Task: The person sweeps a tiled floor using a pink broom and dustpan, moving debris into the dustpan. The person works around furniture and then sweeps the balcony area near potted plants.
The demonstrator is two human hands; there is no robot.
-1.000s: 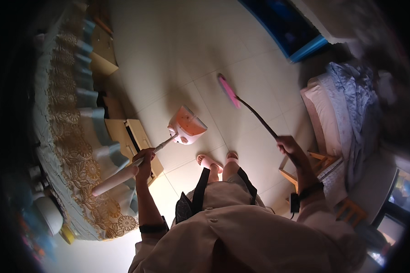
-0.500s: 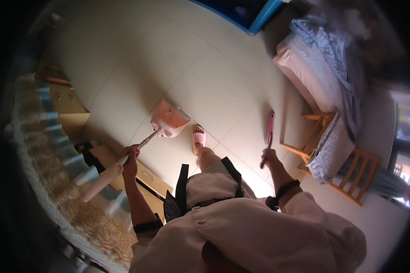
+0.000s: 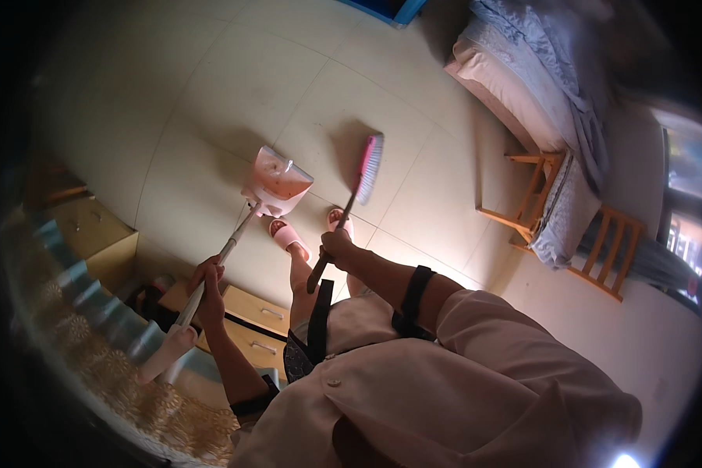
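Note:
My left hand [image 3: 209, 277] is closed around the pale long handle of a pink dustpan [image 3: 278, 181], whose pan rests on the tiled floor with small specks in it. My right hand [image 3: 337, 248] grips the dark handle of a broom [image 3: 369, 168] with a pink head and light bristles, held just right of the pan over the floor. My feet, in pink slippers [image 3: 282, 234], stand just below the pan and broom head.
Cabinets with drawers [image 3: 93, 232] and a lace-trimmed, blue-ruffled cover [image 3: 93, 343] line the left side. At the right are a bed or bench with bedding [image 3: 542, 86], wooden chairs [image 3: 604, 253] and a bright window [image 3: 686, 171]. A blue-edged object [image 3: 400, 12] lies at the top.
My right hand and broom first swung down at the right, then came leftward, bringing the broom head beside the dustpan. My feet stepped, and the whole view shifted, furniture sliding within the picture.

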